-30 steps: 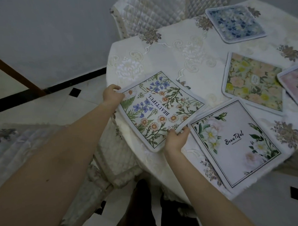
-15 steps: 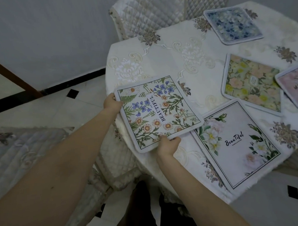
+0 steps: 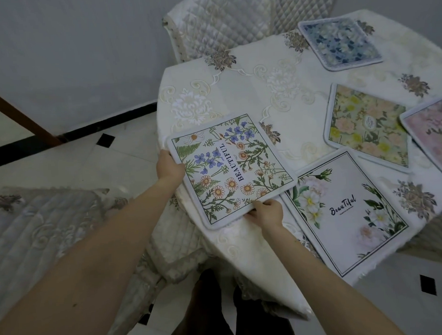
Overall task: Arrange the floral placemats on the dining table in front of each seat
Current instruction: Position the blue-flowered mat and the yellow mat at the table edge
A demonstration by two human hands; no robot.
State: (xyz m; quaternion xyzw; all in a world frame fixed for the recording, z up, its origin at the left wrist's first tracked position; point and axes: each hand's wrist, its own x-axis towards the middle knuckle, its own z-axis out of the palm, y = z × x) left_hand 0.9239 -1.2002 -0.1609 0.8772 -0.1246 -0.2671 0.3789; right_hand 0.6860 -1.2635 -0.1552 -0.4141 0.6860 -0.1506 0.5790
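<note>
A wildflower placemat [image 3: 231, 170] printed "BEAUTIFUL" lies at the table's near-left edge, its lower corner hanging over the rim. My left hand [image 3: 168, 165] grips its left edge. My right hand [image 3: 265, 213] pinches its near edge. To its right lies a white rose placemat [image 3: 346, 210], touching it at one corner. Further back are a yellow-green placemat [image 3: 367, 126], a pink placemat [image 3: 431, 132] cut off by the frame edge, and a blue placemat [image 3: 339, 44] at the far side.
The table wears a cream embroidered tablecloth [image 3: 282, 90]. A quilted chair [image 3: 225, 21] stands at the far side and another quilted chair [image 3: 49, 223] at the near left. White tiled floor [image 3: 89, 167] lies below, with my feet by the table.
Both hands have turned the wildflower placemat clockwise and slid it slightly left, so its edges sit squarer to the table's rim. The other placemats stayed put.
</note>
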